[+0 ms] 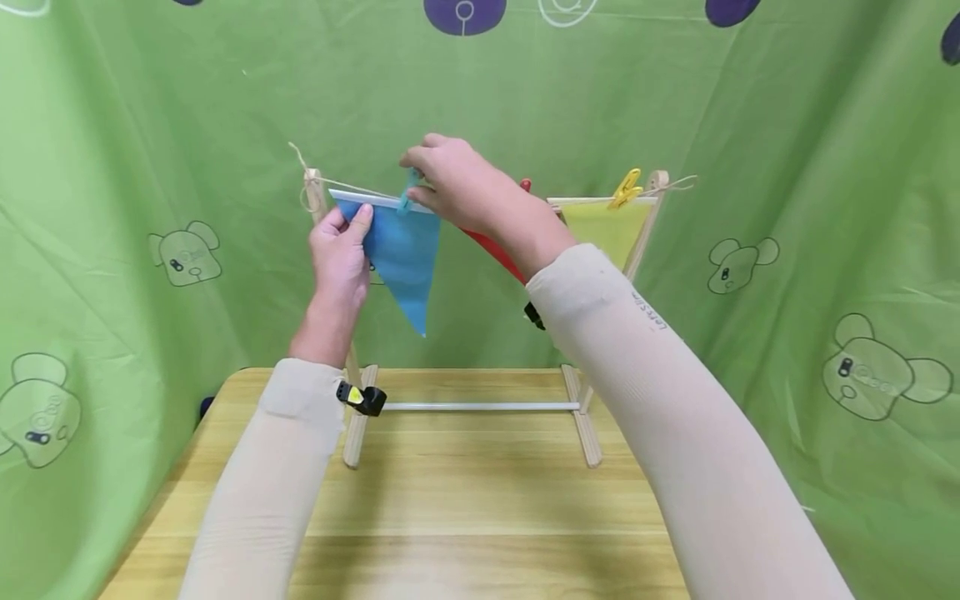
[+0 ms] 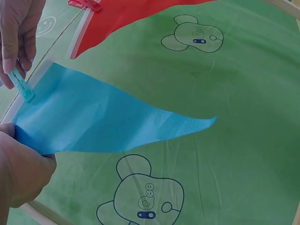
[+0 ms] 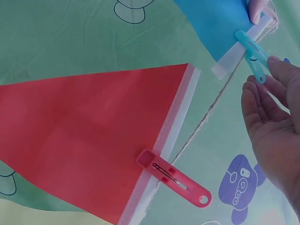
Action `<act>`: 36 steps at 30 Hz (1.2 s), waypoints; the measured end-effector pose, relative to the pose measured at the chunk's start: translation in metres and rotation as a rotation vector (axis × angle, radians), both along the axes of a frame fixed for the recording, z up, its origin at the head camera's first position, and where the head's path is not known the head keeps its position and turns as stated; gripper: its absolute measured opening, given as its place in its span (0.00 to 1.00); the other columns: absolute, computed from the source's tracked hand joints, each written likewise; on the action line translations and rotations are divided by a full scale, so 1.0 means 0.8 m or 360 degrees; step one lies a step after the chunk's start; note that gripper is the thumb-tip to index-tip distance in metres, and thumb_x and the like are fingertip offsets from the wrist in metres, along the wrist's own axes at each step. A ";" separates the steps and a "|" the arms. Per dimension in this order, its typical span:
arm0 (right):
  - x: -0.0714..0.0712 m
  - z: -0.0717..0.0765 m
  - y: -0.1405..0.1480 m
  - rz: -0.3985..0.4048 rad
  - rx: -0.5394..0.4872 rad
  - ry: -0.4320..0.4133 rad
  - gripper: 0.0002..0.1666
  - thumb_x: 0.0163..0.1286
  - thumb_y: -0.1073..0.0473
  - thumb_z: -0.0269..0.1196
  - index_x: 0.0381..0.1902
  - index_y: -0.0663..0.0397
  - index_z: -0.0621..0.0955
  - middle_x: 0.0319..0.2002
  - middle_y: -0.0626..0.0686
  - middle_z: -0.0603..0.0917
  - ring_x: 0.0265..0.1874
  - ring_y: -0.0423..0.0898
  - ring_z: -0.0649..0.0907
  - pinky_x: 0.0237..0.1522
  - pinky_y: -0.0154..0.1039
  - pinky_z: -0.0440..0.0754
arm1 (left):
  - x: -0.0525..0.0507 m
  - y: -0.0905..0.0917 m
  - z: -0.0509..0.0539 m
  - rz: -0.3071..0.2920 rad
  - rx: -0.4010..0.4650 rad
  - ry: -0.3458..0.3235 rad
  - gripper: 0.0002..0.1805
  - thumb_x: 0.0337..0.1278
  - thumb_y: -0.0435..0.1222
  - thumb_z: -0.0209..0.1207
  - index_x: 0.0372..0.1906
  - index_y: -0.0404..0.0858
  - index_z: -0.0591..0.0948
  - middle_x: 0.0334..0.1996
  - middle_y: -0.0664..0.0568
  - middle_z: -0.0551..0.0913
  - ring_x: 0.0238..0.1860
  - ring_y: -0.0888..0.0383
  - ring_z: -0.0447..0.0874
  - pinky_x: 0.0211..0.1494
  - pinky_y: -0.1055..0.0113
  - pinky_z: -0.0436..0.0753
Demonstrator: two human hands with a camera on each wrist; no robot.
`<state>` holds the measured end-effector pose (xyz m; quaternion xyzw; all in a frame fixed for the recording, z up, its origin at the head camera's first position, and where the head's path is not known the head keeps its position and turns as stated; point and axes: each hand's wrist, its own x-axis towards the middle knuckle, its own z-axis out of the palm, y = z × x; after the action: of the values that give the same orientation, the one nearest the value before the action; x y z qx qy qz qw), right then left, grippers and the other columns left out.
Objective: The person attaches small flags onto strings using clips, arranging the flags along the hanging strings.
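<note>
A blue triangular pennant (image 1: 401, 258) with a white top strip hangs point down in the head view. My left hand (image 1: 341, 254) pinches its upper left corner between thumb and fingers. Above the strip, my right hand (image 1: 468, 183) grips a light-blue clothespin (image 3: 253, 56) by its handles, thumb on one and fingers at the other. The pin's nose lies across the white strip beside the twine (image 3: 206, 115); how firmly it bites cannot be seen. Alongside hangs a red pennant (image 3: 93, 126) under a red clothespin (image 3: 176, 177), partly behind my right forearm in the head view.
At the right end, a yellow pennant (image 1: 603, 233) hangs by a yellow clothespin (image 1: 626, 190). The twine is tied to two wooden posts (image 1: 657, 183), whose feet stand on the wooden table (image 1: 480, 517). A white rod (image 1: 480, 407) joins them low down. Green patterned cloth (image 1: 225, 108) surrounds the table.
</note>
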<state>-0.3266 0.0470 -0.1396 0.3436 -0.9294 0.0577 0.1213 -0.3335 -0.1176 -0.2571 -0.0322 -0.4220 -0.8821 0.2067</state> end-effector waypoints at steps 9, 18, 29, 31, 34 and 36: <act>-0.002 -0.006 0.003 0.0064 -0.0056 0.0036 0.26 0.80 0.55 0.59 0.70 0.61 0.74 0.66 0.60 0.77 0.65 0.54 0.78 0.68 0.44 0.77 | 0.003 -0.004 -0.003 -0.0079 -0.0021 -0.0061 0.14 0.67 0.26 0.63 0.54 0.29 0.84 0.49 0.45 0.86 0.60 0.48 0.84 0.65 0.62 0.83; -0.002 -0.011 0.009 0.0123 -0.0112 0.0064 0.27 0.79 0.57 0.61 0.70 0.63 0.73 0.67 0.61 0.78 0.63 0.54 0.81 0.66 0.44 0.79 | 0.001 -0.003 -0.004 -0.0113 -0.0059 -0.0069 0.13 0.67 0.27 0.63 0.55 0.30 0.83 0.49 0.47 0.86 0.58 0.48 0.84 0.67 0.58 0.82; 0.009 -0.014 0.020 0.0032 -0.0185 0.0069 0.33 0.78 0.54 0.61 0.74 0.61 0.69 0.73 0.59 0.72 0.69 0.53 0.77 0.72 0.45 0.74 | 0.003 -0.001 -0.009 -0.0115 -0.0211 -0.0141 0.20 0.69 0.31 0.63 0.62 0.31 0.79 0.55 0.43 0.85 0.56 0.51 0.85 0.57 0.67 0.85; 0.011 -0.018 0.023 0.0041 -0.0217 0.0100 0.33 0.78 0.55 0.62 0.74 0.60 0.69 0.73 0.59 0.72 0.68 0.53 0.77 0.72 0.45 0.74 | 0.005 0.000 -0.011 -0.0108 -0.0214 -0.0159 0.20 0.69 0.32 0.63 0.62 0.31 0.79 0.49 0.45 0.86 0.49 0.54 0.85 0.50 0.70 0.84; 0.015 -0.027 0.029 0.0071 -0.0270 0.0151 0.33 0.76 0.55 0.64 0.73 0.61 0.70 0.72 0.59 0.73 0.67 0.53 0.78 0.71 0.45 0.75 | 0.010 -0.001 -0.016 -0.0097 -0.0225 -0.0175 0.22 0.69 0.32 0.63 0.64 0.30 0.77 0.45 0.49 0.85 0.44 0.58 0.83 0.46 0.72 0.83; 0.018 -0.034 0.032 0.0103 -0.0324 0.0188 0.32 0.76 0.56 0.64 0.73 0.60 0.71 0.72 0.59 0.74 0.67 0.52 0.79 0.71 0.44 0.76 | 0.014 -0.002 -0.019 -0.0091 -0.0213 -0.0183 0.23 0.69 0.31 0.63 0.66 0.31 0.76 0.44 0.50 0.83 0.43 0.59 0.82 0.48 0.72 0.84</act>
<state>-0.3126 0.0728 -0.1671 0.3621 -0.8984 0.1355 0.2082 -0.3223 -0.1194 -0.2722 -0.0073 -0.4900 -0.8579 0.1543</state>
